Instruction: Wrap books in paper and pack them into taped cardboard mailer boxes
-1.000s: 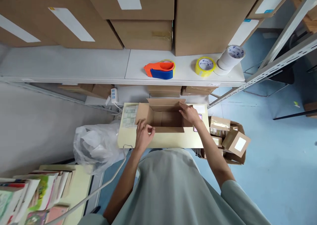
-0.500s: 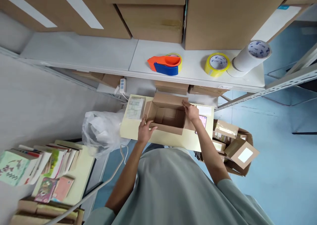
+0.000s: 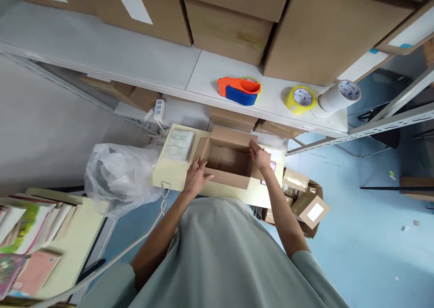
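Note:
An open cardboard box (image 3: 228, 178) stands on the small pale-yellow table in front of me, its flaps raised and its inside bare. My left hand (image 3: 195, 177) lies against the box's near left corner, fingers stretched and thumb apart. At the far right corner, my right hand (image 3: 259, 156) pinches the edge of the cardboard. A wrapped flat packet (image 3: 179, 144) with green print rests left of the box. Under my right wrist, a phone (image 3: 273, 166) with a lit screen is partly covered.
Above the table, a grey shelf (image 3: 135, 66) carries large cartons, an orange-and-blue tape dispenser (image 3: 240, 91) and tape rolls (image 3: 300, 99). A clear plastic bag (image 3: 122, 175) hangs at the left near a cable. Books (image 3: 40, 222) stand lower left. A carton of small parcels (image 3: 315, 208) sits right.
My view has turned and shifted, so the shelf looks tilted and the books sit further left. Both hands stay at the same corners of the box.

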`<control>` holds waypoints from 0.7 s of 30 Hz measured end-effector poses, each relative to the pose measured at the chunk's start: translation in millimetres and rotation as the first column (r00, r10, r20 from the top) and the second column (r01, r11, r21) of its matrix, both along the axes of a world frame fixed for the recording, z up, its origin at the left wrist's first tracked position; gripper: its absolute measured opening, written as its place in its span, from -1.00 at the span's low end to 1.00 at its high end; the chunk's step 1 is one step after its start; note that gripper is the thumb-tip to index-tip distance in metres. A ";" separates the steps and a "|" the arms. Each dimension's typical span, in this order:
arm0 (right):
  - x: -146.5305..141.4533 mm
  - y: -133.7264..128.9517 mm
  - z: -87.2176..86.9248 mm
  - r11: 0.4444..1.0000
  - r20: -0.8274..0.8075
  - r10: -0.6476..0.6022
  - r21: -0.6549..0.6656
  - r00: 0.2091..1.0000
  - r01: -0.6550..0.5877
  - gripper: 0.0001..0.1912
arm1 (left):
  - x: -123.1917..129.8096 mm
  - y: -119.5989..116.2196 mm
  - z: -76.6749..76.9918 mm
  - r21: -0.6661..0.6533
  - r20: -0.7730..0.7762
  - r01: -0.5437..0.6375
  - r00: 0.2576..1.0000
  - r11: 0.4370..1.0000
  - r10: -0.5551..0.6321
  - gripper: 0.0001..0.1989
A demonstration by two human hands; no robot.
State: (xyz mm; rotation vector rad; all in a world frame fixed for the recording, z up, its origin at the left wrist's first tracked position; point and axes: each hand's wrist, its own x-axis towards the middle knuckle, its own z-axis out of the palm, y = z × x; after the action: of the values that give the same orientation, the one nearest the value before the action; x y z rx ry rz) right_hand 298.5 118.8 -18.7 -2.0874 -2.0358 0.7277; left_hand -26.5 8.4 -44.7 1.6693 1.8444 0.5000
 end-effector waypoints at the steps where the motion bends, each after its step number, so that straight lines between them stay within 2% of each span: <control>1: -3.0 -3.9 7.3 1.000 0.004 0.012 -0.002 1.000 -0.012 -0.45 | -2.3 2.0 1.6 -0.011 0.017 -0.001 1.000 1.000 0.001 -0.16; 3: -10.6 -15.5 22.5 1.000 -0.029 0.020 0.022 0.999 -0.020 -0.45 | -10.8 8.7 4.4 -0.049 0.081 -0.022 0.996 0.999 0.026 0.05; 4: -15.3 -23.4 30.0 0.999 -0.059 0.013 0.050 0.998 -0.010 -0.46 | -17.5 13.7 5.0 -0.077 0.131 -0.041 0.990 0.996 0.051 0.07; 5: -20.8 -32.7 37.3 0.996 -0.091 -0.003 0.085 0.996 0.011 -0.46 | -26.0 19.9 4.8 -0.110 0.189 -0.065 0.978 0.992 0.085 0.01; 7: -33.6 -54.2 50.7 0.987 -0.156 -0.045 0.146 0.987 0.068 -0.46 | -47.5 35.7 1.3 -0.160 0.290 -0.123 0.943 0.979 0.165 -0.25; 9: -48.1 -76.9 62.5 0.979 -0.205 -0.083 0.167 0.975 0.119 -0.44 | -71.9 54.8 -6.4 -0.164 0.303 -0.207 0.920 0.965 0.249 -0.48; 11: -63.2 -97.2 72.9 0.970 -0.237 -0.132 0.169 0.962 0.175 -0.42 | -94.5 74.7 -17.3 -0.148 0.203 -0.319 0.917 0.936 0.344 -0.53; 15: -90.7 -123.9 89.0 0.945 -0.261 -0.225 0.178 0.939 0.276 -0.42 | -123.9 104.4 -42.5 -0.213 -0.041 -0.471 0.880 0.856 0.474 -0.22; 17: -101.5 -132.5 94.7 0.933 -0.269 -0.254 0.186 0.929 0.309 -0.42 | -132.2 111.3 -54.3 -0.265 -0.120 -0.484 0.875 0.834 0.469 -0.11; 21: -113.8 -151.6 102.9 0.906 -0.254 -0.343 0.164 0.904 0.390 -0.37 | -148.9 117.5 -72.6 -0.320 -0.179 -0.450 0.893 0.834 0.413 -0.06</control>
State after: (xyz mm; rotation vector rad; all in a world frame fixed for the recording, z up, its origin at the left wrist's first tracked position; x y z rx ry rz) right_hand 184.6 -32.8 84.2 -2.0756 -1.4702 0.6123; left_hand -175.3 125.9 -117.3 1.0525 2.2469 0.2374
